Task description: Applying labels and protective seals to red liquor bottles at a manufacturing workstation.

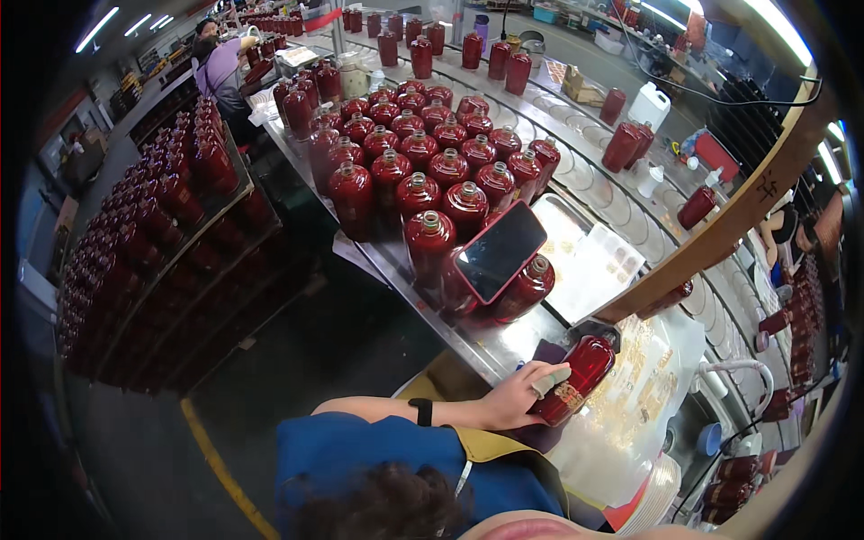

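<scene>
Well, nearest in, the left hand [515, 399] has its fingers wrapped over a red bottle [591, 364], no gap showing between grip and surface, one finger in a pale covering [551, 381]; the right hand is out of sight, so I can't tell what it's doing. The bottle lies tilted at the bench's near end, its far end by a dark holder [614, 334]. It's a smooth, glossy flank: a loose grip could let it roll, a dragging fingertip could smear the gold decoration [569, 395]. Just beside, a pale sheet [616, 463] carries gold pieces [645, 367], and a brushing arm could scatter them. Further out, a phone [500, 252] leans among the packed bottles [418, 149]; one knock and it could slide or set them chipping. Underneath, shiny metal bench [525, 342]; past it, a conveyor [585, 186] with more bottles. Off left, a loaded rack [184, 238]; farther, a co-worker [221, 76] in purple under strip lights [97, 29].
</scene>
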The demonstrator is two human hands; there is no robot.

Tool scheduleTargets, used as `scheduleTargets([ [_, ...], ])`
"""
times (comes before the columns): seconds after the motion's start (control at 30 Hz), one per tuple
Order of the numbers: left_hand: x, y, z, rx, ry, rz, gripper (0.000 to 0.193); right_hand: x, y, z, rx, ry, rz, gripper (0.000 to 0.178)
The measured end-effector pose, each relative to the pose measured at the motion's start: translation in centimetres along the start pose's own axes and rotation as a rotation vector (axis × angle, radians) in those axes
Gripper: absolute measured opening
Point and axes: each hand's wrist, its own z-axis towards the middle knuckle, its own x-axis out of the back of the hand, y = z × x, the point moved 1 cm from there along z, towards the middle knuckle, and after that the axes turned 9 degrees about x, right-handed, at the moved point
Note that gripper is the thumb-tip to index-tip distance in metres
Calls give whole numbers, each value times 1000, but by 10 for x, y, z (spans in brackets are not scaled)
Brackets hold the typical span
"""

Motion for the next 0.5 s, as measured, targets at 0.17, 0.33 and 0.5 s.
scheduleTargets([
  [0.17,2,3,-2,11,-1,9,86,29,-6,-22,-39,10,19,27],
  [0.33,1,2,-1,28,-18,-54,84,61,-10,-53,-85,36,37,28],
  [0.5,4,6,-1,18,-12,-24,81,101,-17,-94,-133,61,43,29],
])
